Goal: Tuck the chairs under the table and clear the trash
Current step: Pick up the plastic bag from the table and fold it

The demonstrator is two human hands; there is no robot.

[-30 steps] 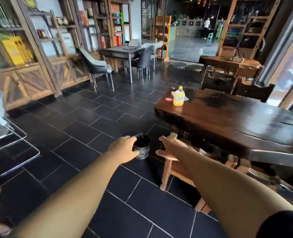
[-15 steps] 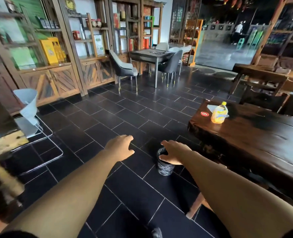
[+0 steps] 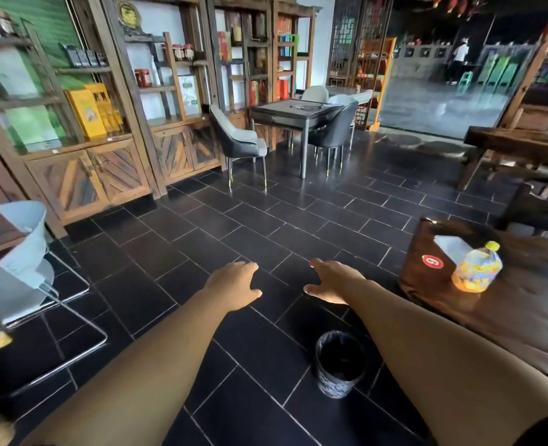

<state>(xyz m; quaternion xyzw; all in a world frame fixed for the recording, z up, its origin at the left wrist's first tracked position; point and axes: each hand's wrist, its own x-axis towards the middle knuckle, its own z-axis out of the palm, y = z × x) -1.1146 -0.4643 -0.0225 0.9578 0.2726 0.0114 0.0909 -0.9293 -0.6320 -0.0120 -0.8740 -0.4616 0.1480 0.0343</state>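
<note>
Black tiles [image 3: 266, 220]; left hand [image 3: 234, 284], right hand [image 3: 333, 281] outstretched.

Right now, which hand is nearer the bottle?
Right. The right hand hangs open over the floor, left of the table corner where the bottle stands. The left hand is further left, beyond the right one, also open.

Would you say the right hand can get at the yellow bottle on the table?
Probably yes: the right hand is open and empty, and nothing stands between it and the yellow bottle.
</note>
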